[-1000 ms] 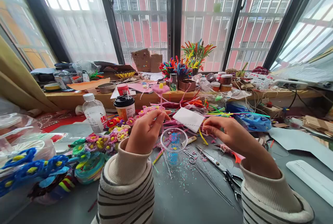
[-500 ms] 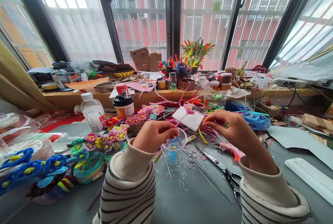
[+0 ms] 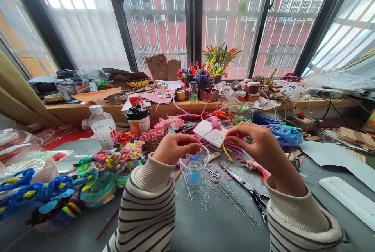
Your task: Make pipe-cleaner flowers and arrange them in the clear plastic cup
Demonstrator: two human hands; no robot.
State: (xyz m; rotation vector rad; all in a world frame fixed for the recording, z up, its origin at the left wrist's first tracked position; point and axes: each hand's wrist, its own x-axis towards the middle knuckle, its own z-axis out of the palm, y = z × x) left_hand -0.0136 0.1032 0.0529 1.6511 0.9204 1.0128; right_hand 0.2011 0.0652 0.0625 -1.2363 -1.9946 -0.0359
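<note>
Left hand: While its thumb and forefinger press together, the left hand (image 3: 175,149) pinches the stem of a pink flower (image 3: 216,123), its fingertips above the rim of a clear cup (image 3: 193,174).
Flower: tilted up and to the right, in front of a white pad (image 3: 202,130), its head between the hands as seen from above.
Wire: a thin dark wire (image 3: 215,139) runs almost level from the left fingertips to the right ones.
Right hand: the right hand (image 3: 254,136) pinches the wire's far end between thumb and forefinger; how its other fingers sit, I cannot fully tell.
Below the hands: the cup stands upright on the grey table (image 3: 222,230), with glitter (image 3: 203,196) scattered around it.
Tools: big scissors (image 3: 242,182), small scissors (image 3: 215,176) and several long rods (image 3: 238,208) lie between the forearms; pliers (image 3: 265,173) lie near the right wrist.
Left side: a bottle (image 3: 102,129) and a lidded drink (image 3: 138,121) stand behind blue flowers (image 3: 36,189) and other fuzzy blooms (image 3: 129,152).
Sill: a jar (image 3: 193,92) stands just beside a tape roll (image 3: 181,95).
</note>
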